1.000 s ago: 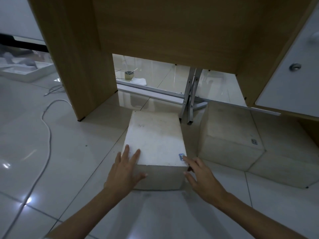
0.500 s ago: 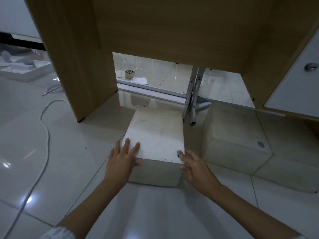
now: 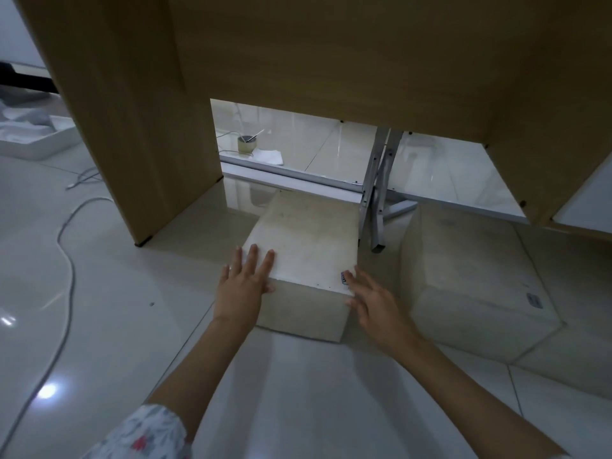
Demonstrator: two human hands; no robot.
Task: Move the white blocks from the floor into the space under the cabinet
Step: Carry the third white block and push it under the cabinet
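A white block (image 3: 308, 240) lies on the tiled floor, its far end under the wooden cabinet (image 3: 331, 61). My left hand (image 3: 245, 286) rests flat on the block's near left corner, fingers spread. My right hand (image 3: 371, 299) presses against its near right corner, fingers apart, beside a small blue label. A second white block (image 3: 470, 266) sits to the right, partly under the cabinet, with a third block's edge (image 3: 576, 352) further right. Neither hand wraps around anything.
A folding metal leg (image 3: 374, 207) stands between the two blocks, with a metal rail (image 3: 291, 180) across the back. A white cable (image 3: 66, 253) snakes over the floor on the left, near a white tray (image 3: 36, 140). A roll of tape (image 3: 246, 144) lies behind the cabinet.
The block has slid away from me, deeper under the cabinet, with both hands following on its near corners. My view has moved closer to the opening.
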